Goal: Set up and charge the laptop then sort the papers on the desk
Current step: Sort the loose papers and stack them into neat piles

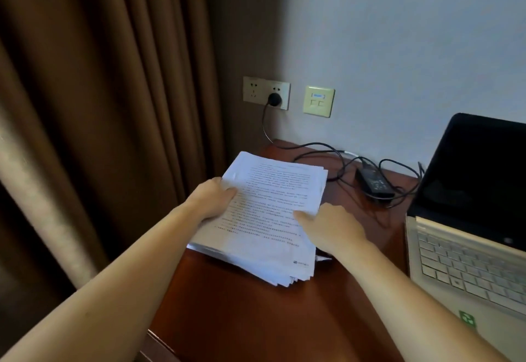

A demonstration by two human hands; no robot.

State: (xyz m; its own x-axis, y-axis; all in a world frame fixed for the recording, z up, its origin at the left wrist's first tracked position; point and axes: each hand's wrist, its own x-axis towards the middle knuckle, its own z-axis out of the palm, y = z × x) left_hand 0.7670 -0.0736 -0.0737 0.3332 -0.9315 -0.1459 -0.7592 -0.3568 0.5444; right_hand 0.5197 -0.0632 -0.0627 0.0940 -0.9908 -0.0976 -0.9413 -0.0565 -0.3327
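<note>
Head view: papers (273, 205) held at the left edge of the desk (242, 319).
Loose fanned sheets could slide off toward the curtain (113, 105); left hand (212, 199) pinches the papers' left side, right hand (330, 225) grips their right, where a shove might snag the cord of the charger (374, 183) by the laptop (469, 247).

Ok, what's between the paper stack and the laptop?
In the head view, the black charger brick and its looped cables lie there at the back; nearer the front, only bare desk and the right hand.
</note>
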